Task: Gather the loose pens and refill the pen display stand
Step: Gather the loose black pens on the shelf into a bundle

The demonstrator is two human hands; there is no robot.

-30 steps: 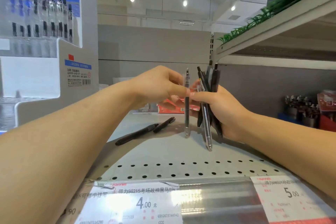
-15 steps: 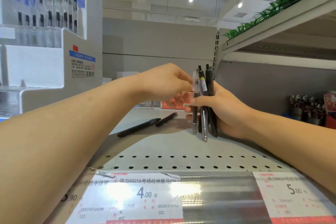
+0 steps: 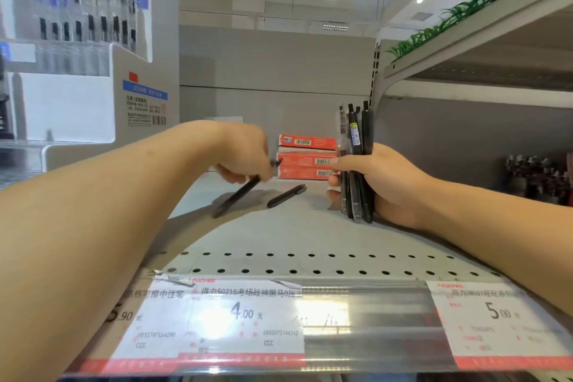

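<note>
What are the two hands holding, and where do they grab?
The right hand grips a bundle of pens around their middle. The left hand pinches a black pen near its upper end.

The pen (image 3: 238,195) I pinched looked matt black plastic. My shelf (image 3: 279,239) was smooth painted metal; its price strip (image 3: 356,319) was glossy clear plastic over paper.
</note>
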